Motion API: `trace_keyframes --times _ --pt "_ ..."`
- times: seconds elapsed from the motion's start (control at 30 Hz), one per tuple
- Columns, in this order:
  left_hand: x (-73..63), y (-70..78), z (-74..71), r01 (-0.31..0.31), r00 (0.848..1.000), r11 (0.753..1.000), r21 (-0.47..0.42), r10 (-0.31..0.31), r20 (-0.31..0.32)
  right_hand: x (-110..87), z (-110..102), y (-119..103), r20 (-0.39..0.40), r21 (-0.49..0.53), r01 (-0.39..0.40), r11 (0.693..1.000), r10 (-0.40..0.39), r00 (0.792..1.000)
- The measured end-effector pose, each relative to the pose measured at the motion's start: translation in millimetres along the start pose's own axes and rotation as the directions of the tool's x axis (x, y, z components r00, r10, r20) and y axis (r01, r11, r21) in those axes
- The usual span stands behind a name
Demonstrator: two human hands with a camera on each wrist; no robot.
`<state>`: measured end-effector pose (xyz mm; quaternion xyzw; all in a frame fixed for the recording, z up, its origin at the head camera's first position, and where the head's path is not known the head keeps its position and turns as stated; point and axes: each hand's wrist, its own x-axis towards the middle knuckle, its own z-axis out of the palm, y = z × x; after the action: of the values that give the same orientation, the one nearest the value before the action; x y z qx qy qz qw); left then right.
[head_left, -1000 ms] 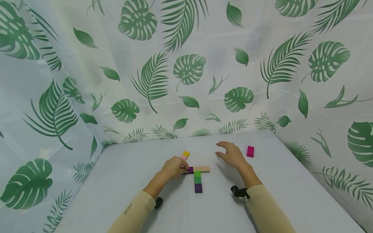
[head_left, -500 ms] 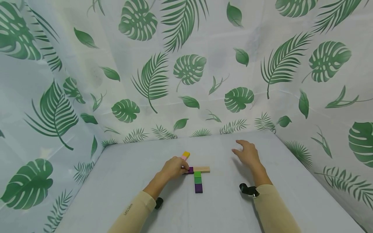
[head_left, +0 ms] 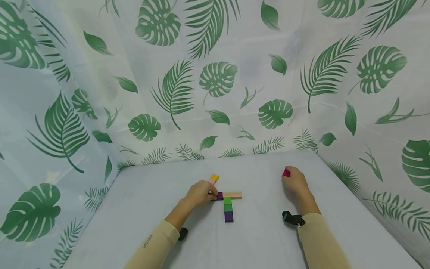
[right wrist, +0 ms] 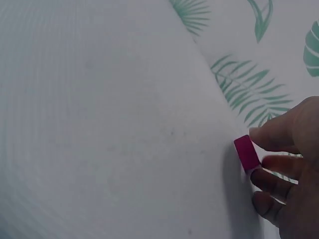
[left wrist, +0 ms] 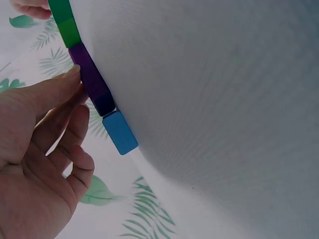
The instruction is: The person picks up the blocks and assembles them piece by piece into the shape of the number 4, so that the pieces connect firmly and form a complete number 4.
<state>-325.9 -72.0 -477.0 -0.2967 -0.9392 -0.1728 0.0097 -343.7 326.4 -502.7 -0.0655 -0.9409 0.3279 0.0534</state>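
My left hand (head_left: 199, 192) pinches a purple block (left wrist: 90, 74) between thumb and fingers, at the left end of a row on the table. A natural wood block (head_left: 232, 195) continues that row to the right. Below their meeting point runs a column of a light green block (head_left: 227, 200), a darker green block (head_left: 228, 207) and a dark purple block (head_left: 228, 216). In the left wrist view, a light blue block (left wrist: 120, 133) lies just past the purple one. Farther right, my right hand (head_left: 296, 181) pinches a magenta block (right wrist: 247, 153) by its sides, low over the table.
Behind the left hand lie a yellow block (head_left: 214, 177) and a pink block (head_left: 212, 181), end to end, partly covered by the fingers. A white cloth (head_left: 262, 239) covers the table. Leaf-printed curtains (head_left: 242, 74) enclose its back and sides.
My right hand has moved right, away from the row, and its spread fingers have closed on the magenta block. The left hand has stayed at the purple block.
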Motion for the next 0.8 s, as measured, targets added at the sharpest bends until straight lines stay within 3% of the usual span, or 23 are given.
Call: trace_keyframes --times 0.1,0.33,0.6,0.8 --pt "-0.5 -0.8 -0.1 -0.005 1.000 1.000 -0.004 0.005 -0.003 2.5 0 5 -0.009 0.002 0.029 1.000 -0.029 1.000" --pt "-1.0 -1.2 -1.8 -0.012 1.000 1.000 -0.014 0.012 -0.003 3.4 1 8 0.010 0.042 -0.043 0.998 0.043 0.999" --pt "-1.7 0.8 -3.9 -0.016 1.000 1.000 -0.004 0.016 -0.002 0.1 2 1 0.009 0.061 -0.044 0.997 0.044 0.999" --pt "-1.7 0.1 -2.1 -0.029 1.000 1.000 -0.009 0.029 -0.004 -3.0 7 -6 0.051 0.083 0.020 0.996 -0.024 0.998"
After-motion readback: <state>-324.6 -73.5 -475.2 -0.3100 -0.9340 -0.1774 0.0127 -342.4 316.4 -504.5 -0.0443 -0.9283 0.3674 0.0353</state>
